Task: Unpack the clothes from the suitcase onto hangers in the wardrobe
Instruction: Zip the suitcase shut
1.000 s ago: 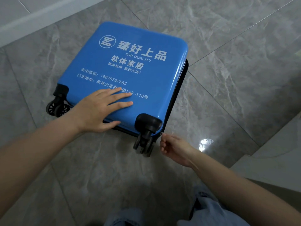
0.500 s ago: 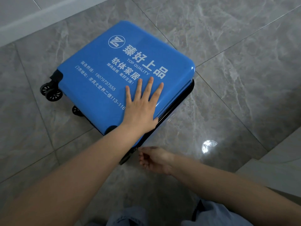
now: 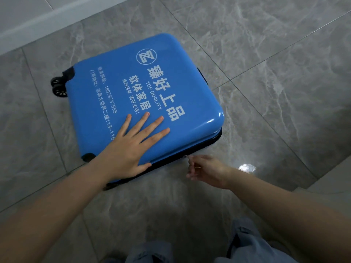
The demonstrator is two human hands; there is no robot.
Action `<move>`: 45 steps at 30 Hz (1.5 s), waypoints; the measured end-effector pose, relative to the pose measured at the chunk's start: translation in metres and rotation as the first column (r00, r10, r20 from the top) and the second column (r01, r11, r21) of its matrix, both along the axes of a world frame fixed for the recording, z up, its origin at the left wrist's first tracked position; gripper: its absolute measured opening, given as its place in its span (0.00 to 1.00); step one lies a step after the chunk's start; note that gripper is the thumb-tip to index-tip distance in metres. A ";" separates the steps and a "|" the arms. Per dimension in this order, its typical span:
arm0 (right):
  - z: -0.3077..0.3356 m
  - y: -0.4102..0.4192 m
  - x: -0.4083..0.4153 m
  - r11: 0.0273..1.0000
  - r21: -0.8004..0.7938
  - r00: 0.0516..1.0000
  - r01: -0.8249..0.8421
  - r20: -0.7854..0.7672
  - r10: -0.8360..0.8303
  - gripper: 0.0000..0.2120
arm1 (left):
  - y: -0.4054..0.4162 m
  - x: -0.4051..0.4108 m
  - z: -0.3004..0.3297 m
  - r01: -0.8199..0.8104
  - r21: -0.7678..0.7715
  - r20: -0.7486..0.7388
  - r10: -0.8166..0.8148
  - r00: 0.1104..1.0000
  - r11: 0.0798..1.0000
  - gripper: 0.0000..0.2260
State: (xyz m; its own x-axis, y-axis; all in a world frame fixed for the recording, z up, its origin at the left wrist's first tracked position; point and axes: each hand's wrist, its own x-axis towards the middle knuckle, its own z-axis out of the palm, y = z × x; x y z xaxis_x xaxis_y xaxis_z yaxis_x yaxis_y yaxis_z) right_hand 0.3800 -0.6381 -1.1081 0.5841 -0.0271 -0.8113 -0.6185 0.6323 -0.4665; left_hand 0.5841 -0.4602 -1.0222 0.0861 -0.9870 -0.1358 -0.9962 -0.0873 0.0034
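A blue hard-shell suitcase [image 3: 171, 76] with white printed lettering lies flat and closed on the grey tiled floor. My left hand [image 3: 131, 149] presses flat on its lid near the front edge, fingers straight and spread. My right hand [image 3: 205, 170] is at the suitcase's near side and pinches the small metal zipper pull [image 3: 187, 160] on the black zipper band. Black wheels [image 3: 58, 86] stick out at the suitcase's left corner. No clothes, hangers or wardrobe are in view.
Grey marble-look floor tiles [image 3: 284, 92] surround the suitcase. A pale skirting or wall edge [image 3: 38, 21] runs along the top left. A lighter step or slab [image 3: 332, 186] sits at the right. My knees in light blue trousers [image 3: 247, 243] are at the bottom.
The suitcase has turned clockwise on the floor, wheels swinging to the far left. My left hand shifted across the lid; my right hand has travelled with the zipper pull along the near side.
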 end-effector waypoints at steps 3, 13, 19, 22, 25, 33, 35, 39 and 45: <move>-0.021 -0.015 0.008 0.959 -0.280 0.971 -0.047 -0.237 -0.021 0.09 | 0.010 0.016 0.009 -0.043 -0.051 -0.104 0.037 0.994 0.998 0.32; 0.001 -0.065 0.048 0.838 -0.390 0.924 0.382 0.175 -0.340 0.21 | -0.069 -0.015 0.008 -0.554 -0.178 -0.210 0.518 0.829 0.814 0.26; 0.004 0.009 0.001 0.867 -0.464 0.979 0.180 0.171 -0.112 0.13 | -0.085 0.003 0.002 -0.646 -0.213 -0.172 0.623 0.763 0.733 0.31; 0.001 0.031 -0.029 0.820 -0.553 0.961 -0.145 0.118 0.249 0.12 | -0.085 0.009 -0.003 -0.695 -0.184 -0.135 0.683 0.718 0.695 0.35; -0.009 0.009 -0.006 0.736 -0.674 0.977 -0.068 0.104 0.185 0.12 | -0.075 0.004 -0.013 -0.718 -0.105 -0.071 0.714 0.696 0.689 0.42; -0.004 -0.044 0.096 0.718 -0.695 0.975 0.021 0.173 0.139 0.24 | -0.018 -0.005 -0.026 -0.638 -0.078 0.054 0.642 0.765 0.766 0.51; 0.001 -0.044 0.122 0.822 -0.570 0.968 -0.014 0.198 0.154 0.24 | -0.012 -0.009 -0.026 -0.616 -0.077 0.061 0.621 0.782 0.784 0.51; 0.008 -0.039 0.163 0.924 -0.352 0.958 -0.148 0.181 0.223 0.25 | -0.004 -0.020 -0.026 -0.594 -0.072 0.067 0.598 0.799 0.801 0.52; 0.002 -0.033 0.172 0.926 -0.287 0.931 -0.247 0.194 0.309 0.16 | -0.001 -0.030 -0.026 -0.585 -0.085 0.034 0.589 0.807 0.806 0.50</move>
